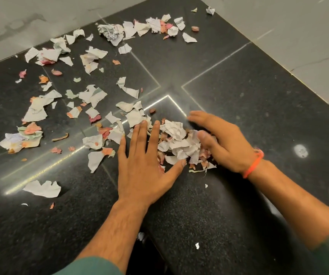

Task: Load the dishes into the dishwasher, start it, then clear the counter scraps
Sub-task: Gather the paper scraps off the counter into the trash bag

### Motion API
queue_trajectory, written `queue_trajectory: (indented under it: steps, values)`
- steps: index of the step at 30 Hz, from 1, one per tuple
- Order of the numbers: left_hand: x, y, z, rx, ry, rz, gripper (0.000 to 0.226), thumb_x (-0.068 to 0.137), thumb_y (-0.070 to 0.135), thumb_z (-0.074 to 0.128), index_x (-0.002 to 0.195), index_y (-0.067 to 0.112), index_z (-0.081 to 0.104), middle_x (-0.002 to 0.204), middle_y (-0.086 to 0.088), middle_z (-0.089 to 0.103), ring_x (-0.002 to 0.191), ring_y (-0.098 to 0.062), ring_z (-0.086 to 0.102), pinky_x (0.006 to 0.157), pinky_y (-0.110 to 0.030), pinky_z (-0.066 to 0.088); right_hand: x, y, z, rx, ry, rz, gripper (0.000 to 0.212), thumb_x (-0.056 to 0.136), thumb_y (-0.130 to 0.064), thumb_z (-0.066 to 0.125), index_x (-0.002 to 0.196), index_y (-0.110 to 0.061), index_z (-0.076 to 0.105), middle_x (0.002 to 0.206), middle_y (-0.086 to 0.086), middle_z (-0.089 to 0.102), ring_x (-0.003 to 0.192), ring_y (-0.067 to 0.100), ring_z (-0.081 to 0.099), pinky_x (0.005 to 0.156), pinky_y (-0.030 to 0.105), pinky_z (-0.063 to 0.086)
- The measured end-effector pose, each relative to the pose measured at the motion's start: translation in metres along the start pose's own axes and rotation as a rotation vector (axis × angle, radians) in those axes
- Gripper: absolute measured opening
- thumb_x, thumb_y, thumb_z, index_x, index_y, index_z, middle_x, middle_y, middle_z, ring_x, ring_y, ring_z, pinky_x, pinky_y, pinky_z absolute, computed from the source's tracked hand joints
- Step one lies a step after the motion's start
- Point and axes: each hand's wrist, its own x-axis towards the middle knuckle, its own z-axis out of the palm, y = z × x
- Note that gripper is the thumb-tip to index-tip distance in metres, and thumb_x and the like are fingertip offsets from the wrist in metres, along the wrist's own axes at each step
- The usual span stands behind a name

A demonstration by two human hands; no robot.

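Left hand: fingers spread flat on black stone table, acting as rake. Right hand: grip cupped, walling scrap pile between palms. Beyond: loose paper scraps scattered leftward to wall, uncollected.

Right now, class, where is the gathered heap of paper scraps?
In the head view, the heap of paper scraps lies on the black counter, between the left hand and right hand.
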Motion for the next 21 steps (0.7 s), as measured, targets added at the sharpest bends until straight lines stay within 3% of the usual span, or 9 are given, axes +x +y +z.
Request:
queue_trajectory:
  steps: [3, 5, 9, 13, 18, 21]
  values:
    - [0.0, 0.0, 0.0, -0.004, -0.001, 0.007, 0.101, 0.086, 0.087, 0.028, 0.163, 0.032, -0.006, 0.173, 0.001, -0.003, 0.158, -0.014, -0.006, 0.127, -0.05, 0.0, -0.017, 0.016, 0.002, -0.08, 0.166, 0.164, 0.053, 0.104, -0.043, 0.033, 0.143, -0.012, 0.052, 0.149, 0.002, 0.051, 0.143, 0.012, 0.04, 0.117, 0.04, 0.034]
    - [0.0, 0.0, 0.0, -0.01, -0.002, 0.01, 0.099, 0.088, 0.086, 0.027, 0.163, 0.032, -0.006, 0.173, 0.001, -0.004, 0.158, -0.013, -0.006, 0.127, -0.05, -0.001, -0.014, 0.012, 0.008, -0.16, 0.138, 0.213, 0.062, 0.103, -0.051, 0.029, 0.149, -0.014, 0.045, 0.155, 0.003, 0.043, 0.148, 0.014, 0.031, 0.123, 0.037, 0.025]
    - [0.0, 0.0, -0.001, -0.032, 0.001, 0.015, 0.092, 0.09, 0.084, 0.016, 0.164, 0.032, -0.002, 0.173, 0.003, -0.001, 0.158, -0.012, -0.005, 0.127, -0.051, 0.001, 0.001, -0.009, 0.028, -0.236, -0.024, 0.071, 0.074, 0.098, -0.064, 0.037, 0.156, -0.019, 0.031, 0.163, 0.004, 0.03, 0.153, 0.016, 0.018, 0.125, 0.041, 0.019]
    - [-0.001, -0.001, -0.002, -0.071, 0.016, 0.019, 0.091, 0.091, 0.082, 0.009, 0.165, 0.03, 0.001, 0.173, 0.003, 0.001, 0.159, -0.012, -0.001, 0.128, -0.05, 0.001, 0.009, -0.022, 0.047, -0.256, -0.138, -0.076, 0.084, 0.088, -0.056, 0.057, 0.158, -0.02, 0.028, 0.164, 0.004, 0.026, 0.154, 0.022, 0.015, 0.123, 0.046, 0.021]
    - [-0.001, 0.001, -0.002, -0.098, 0.042, 0.018, 0.094, 0.09, 0.084, 0.011, 0.165, 0.028, 0.004, 0.173, 0.005, 0.003, 0.158, -0.01, 0.002, 0.128, -0.049, 0.002, 0.013, -0.036, 0.058, -0.372, -0.202, -0.114, 0.095, 0.081, -0.062, 0.054, 0.159, -0.019, 0.021, 0.166, 0.004, 0.018, 0.155, 0.023, 0.009, 0.124, 0.05, 0.011]
    - [-0.001, -0.001, -0.001, -0.128, 0.065, 0.022, 0.093, 0.09, 0.084, 0.013, 0.164, 0.029, 0.003, 0.173, 0.005, 0.004, 0.158, -0.007, 0.003, 0.127, -0.051, 0.006, 0.016, -0.047, 0.068, -0.411, -0.191, -0.097, 0.089, 0.085, -0.064, 0.049, 0.158, -0.021, 0.023, 0.165, 0.002, 0.021, 0.154, 0.026, 0.011, 0.124, 0.055, 0.008]
